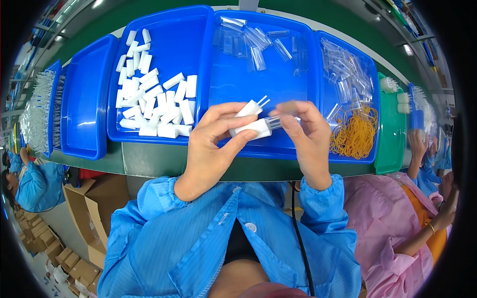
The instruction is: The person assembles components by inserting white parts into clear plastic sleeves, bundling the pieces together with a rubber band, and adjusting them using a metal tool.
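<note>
Over the near edge of the middle blue tray [298, 149], our left hand [211, 144] pinches two white pronged blocks [251, 121] while our right hand [308, 139] grips a clear tube [278, 119], which we should keep aligned with the lower block.

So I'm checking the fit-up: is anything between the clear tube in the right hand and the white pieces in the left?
Nothing visible. The clear tube in the right hand meets the end of a white piece held by the left hand, above the blue tray.
</note>
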`<state>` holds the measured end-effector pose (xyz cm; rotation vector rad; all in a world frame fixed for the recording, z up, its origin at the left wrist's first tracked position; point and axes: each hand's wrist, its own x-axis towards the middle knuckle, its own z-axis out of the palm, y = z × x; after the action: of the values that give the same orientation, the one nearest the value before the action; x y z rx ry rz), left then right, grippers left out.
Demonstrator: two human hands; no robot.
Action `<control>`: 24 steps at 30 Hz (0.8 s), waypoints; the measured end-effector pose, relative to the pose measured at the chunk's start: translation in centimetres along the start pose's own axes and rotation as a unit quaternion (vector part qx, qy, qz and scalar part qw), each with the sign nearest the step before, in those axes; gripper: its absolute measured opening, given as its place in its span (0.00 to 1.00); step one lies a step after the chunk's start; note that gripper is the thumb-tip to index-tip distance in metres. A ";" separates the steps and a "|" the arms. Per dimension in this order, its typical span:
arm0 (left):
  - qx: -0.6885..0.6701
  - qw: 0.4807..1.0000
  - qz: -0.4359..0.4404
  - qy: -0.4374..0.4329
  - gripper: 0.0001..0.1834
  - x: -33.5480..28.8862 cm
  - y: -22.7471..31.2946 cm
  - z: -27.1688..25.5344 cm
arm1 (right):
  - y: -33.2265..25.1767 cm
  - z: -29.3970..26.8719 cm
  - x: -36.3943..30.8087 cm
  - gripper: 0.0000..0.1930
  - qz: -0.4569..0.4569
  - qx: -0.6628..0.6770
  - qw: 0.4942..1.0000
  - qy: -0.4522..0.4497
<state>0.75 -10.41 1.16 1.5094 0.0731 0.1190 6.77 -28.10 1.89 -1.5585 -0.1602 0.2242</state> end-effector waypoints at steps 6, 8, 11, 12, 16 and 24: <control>0.028 0.998 0.009 -0.046 0.15 -0.1 -0.5 -0.3 | 0.7 -0.3 -1.0 0.11 -0.039 -0.085 0.995 -0.023; 0.017 0.998 -0.003 -0.060 0.16 0.0 -0.1 -0.7 | 0.2 -0.5 -0.9 0.13 -0.015 -0.046 0.999 -0.006; -0.020 0.994 -0.018 -0.107 0.16 0.3 0.8 -1.6 | -0.7 -0.9 -0.6 0.16 0.019 0.018 1.000 0.002; -0.052 0.991 -0.011 -0.125 0.16 0.2 0.6 -1.9 | -0.9 -1.1 -0.6 0.18 0.033 0.042 0.999 -0.004; -0.125 0.986 0.039 -0.106 0.15 -0.4 -0.3 -1.7 | -0.6 -1.3 -1.0 0.18 0.010 0.060 0.997 -0.056; -0.162 0.981 -0.017 -0.106 0.18 -0.5 1.0 -1.5 | 0.4 -0.7 -1.7 0.22 -0.045 0.068 0.991 -0.103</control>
<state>0.09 -8.97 2.09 1.1863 -0.0880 -0.0573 5.24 -29.16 1.51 -1.3881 -0.3694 0.3184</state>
